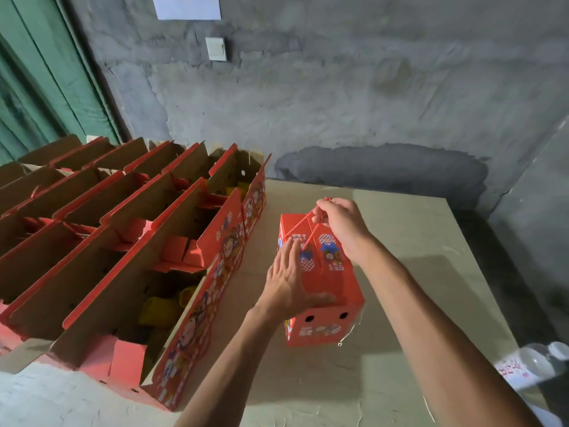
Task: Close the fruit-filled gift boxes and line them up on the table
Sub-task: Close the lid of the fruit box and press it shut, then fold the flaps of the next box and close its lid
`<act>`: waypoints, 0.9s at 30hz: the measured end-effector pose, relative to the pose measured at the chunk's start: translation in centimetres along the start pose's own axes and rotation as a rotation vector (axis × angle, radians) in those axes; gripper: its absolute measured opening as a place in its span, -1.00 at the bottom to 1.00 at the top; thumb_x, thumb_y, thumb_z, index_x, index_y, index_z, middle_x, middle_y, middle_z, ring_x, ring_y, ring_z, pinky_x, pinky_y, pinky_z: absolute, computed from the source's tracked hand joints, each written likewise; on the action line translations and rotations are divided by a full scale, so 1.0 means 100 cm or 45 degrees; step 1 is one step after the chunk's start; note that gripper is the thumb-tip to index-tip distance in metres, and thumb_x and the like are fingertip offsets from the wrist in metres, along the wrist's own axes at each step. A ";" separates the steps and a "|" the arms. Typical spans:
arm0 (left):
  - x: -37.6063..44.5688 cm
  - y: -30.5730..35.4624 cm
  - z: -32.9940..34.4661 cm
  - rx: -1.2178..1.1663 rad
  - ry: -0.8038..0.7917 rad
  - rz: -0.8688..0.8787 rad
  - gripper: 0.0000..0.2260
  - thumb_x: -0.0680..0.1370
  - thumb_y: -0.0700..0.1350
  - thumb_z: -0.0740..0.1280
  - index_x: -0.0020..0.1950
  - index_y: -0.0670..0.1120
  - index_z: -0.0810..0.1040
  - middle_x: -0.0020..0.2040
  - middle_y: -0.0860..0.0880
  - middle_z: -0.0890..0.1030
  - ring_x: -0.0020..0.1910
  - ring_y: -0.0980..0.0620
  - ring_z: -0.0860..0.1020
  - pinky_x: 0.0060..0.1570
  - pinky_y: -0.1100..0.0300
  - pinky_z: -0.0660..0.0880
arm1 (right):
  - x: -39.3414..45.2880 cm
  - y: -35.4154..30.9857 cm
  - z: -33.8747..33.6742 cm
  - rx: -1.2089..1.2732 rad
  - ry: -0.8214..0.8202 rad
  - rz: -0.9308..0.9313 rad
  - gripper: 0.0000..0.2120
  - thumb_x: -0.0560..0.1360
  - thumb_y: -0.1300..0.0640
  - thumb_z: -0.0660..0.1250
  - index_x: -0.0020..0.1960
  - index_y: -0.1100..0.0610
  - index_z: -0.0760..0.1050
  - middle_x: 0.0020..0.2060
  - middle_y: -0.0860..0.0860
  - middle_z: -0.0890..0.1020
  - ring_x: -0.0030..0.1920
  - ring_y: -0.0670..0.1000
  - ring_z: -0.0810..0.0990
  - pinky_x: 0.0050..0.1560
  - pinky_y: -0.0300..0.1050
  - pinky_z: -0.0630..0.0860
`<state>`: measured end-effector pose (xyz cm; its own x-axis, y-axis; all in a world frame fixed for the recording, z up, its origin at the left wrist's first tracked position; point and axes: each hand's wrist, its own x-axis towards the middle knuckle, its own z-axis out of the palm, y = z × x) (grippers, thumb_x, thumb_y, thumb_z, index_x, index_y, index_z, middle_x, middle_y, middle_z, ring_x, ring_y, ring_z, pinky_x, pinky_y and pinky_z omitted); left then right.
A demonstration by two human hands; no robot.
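Head view: closed red gift box (326,291) stands on the worktop (415,272), right of the open gift boxes (147,241). Left hand (288,280) lies flat on its lid, fingers straight. Right hand (341,223) pinches the red rope handle (308,234) above. Water bottle (532,363) at right edge.

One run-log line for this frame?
closed box on table | left hand flat on lid | right hand grips cord | open boxes left

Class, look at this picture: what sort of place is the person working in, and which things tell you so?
Probably a storeroom or packing area: a bare concrete wall, rows of open gift boxes on a plain table.
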<state>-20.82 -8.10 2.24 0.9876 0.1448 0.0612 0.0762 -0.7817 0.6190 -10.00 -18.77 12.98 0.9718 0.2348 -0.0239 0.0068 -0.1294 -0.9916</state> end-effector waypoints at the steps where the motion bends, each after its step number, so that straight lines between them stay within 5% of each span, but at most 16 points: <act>1: 0.010 0.006 0.001 -0.005 -0.025 0.024 0.30 0.21 0.54 0.45 0.65 0.07 -0.25 0.67 0.07 -0.13 0.65 -0.01 -0.09 0.57 -0.19 0.03 | 0.010 -0.003 -0.007 -0.009 0.019 -0.009 -0.80 0.62 0.18 0.27 -0.14 0.21 0.56 -0.29 0.08 0.65 -0.22 0.04 0.62 0.05 0.03 0.54; 10: 0.125 0.057 0.044 -0.125 -0.176 0.110 0.21 0.31 0.33 0.56 0.67 0.03 -0.17 0.64 0.00 0.14 0.58 -0.03 0.16 0.54 -0.08 0.25 | 0.113 -0.009 -0.092 -0.234 0.162 -0.008 -0.71 0.62 0.19 0.22 -0.26 0.15 0.54 -0.30 0.10 0.65 -0.15 0.09 0.61 0.20 0.18 0.52; 15: 0.201 0.084 0.087 -0.109 -0.243 0.147 0.17 0.36 0.27 0.57 0.68 -0.01 -0.15 0.61 -0.05 0.21 0.55 -0.08 0.24 0.51 -0.07 0.29 | 0.172 0.011 -0.148 -0.284 0.233 0.050 -0.71 0.61 0.19 0.21 -0.26 0.15 0.54 -0.30 0.09 0.65 -0.16 0.09 0.59 -0.01 0.02 0.48; 27: 0.340 0.147 0.225 -0.150 -0.270 0.135 0.11 0.35 0.22 0.59 0.67 0.00 -0.04 0.57 -0.06 0.31 0.51 -0.09 0.32 0.43 -0.11 0.41 | 0.291 0.077 -0.272 -0.294 0.428 0.205 -0.70 0.61 0.19 0.21 -0.30 0.12 0.48 -0.35 0.08 0.63 -0.20 0.09 0.53 -0.10 -0.03 0.38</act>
<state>17.00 -28.35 -4.24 0.9968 -0.0746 -0.0272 -0.0337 -0.7078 0.7056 24.72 -39.18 8.10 0.9873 -0.1273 -0.0952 -0.1354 -0.3595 -0.9233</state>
